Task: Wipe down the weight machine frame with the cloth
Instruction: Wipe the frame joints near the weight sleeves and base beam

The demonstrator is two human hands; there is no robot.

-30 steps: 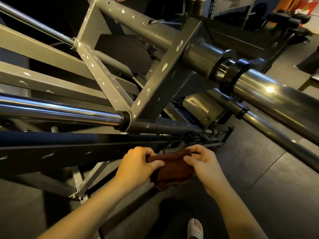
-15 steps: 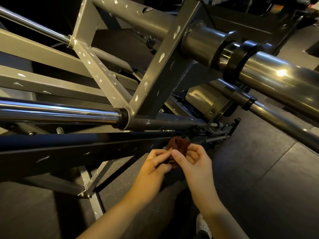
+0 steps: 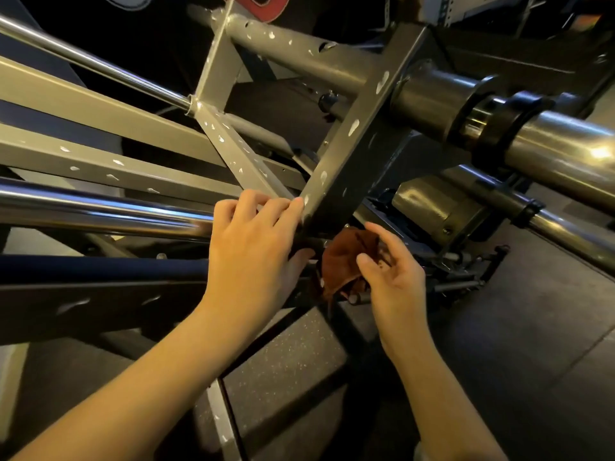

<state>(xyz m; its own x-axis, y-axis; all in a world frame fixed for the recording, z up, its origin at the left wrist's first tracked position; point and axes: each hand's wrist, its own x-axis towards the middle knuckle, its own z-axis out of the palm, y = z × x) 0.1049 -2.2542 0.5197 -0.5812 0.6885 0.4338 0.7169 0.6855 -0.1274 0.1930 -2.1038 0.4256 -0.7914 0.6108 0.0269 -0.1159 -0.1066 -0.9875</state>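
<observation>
Head view: the grey, paint-chipped steel weight machine frame (image 3: 349, 134) runs out of shot on every side, and a red-and-white sign (image 3: 263, 8) at the top edge is cut off and unreadable. Left hand (image 3: 249, 247) clasps the frame's lower joint beside the polished chrome bar (image 3: 100, 211), fingers over the top, thumb hooked beneath. Right hand (image 3: 396, 277) pinches the crumpled rust-brown cloth (image 3: 342, 264) between thumb and curled fingers just under that joint; whether cloth touches metal cannot be told.
</observation>
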